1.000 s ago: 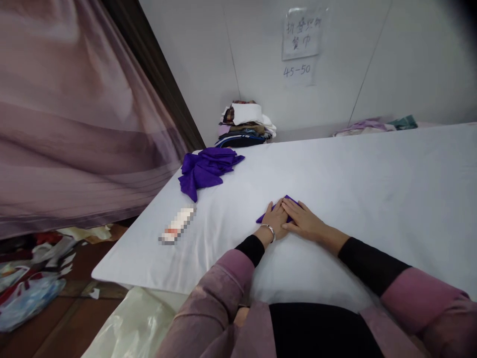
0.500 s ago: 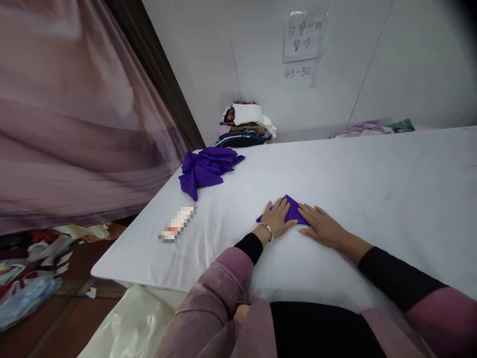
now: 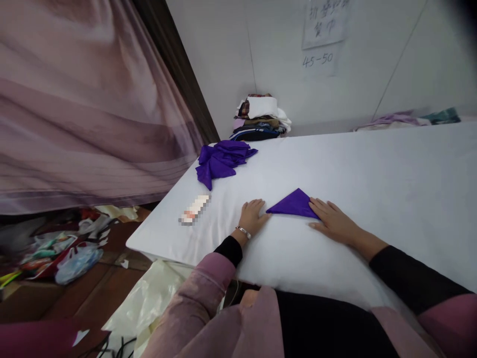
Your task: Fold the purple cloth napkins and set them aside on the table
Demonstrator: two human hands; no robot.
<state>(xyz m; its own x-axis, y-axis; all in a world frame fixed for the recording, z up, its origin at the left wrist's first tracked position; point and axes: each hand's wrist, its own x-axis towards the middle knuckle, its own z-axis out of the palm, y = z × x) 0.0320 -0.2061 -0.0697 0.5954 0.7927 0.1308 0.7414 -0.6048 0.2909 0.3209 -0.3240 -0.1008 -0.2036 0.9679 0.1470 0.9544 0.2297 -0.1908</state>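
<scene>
A purple napkin [image 3: 293,204], folded into a flat triangle, lies on the white-covered table [image 3: 372,179] with its peak pointing away from me. My right hand [image 3: 333,219] rests open over the triangle's right corner, fingers stretched out on the cloth. By the left corner, my left hand [image 3: 253,219] lies open on the tabletop, its fingertips at or just beside that point; whether they touch it I cannot tell. A silver bracelet [image 3: 244,231] circles the left wrist.
Crumpled purple cloth [image 3: 223,159] lies at the table's far left corner, with a blurred-out slim object [image 3: 195,210] nearer me. Stacked folded clothes [image 3: 261,119] stand by the wall. A pink curtain [image 3: 93,109] hangs at left; bags [image 3: 78,262] litter the floor.
My left hand has slid left off the napkin, uncovering the triangle. The right hand stays on the right corner. The whole view has shifted somewhat.
</scene>
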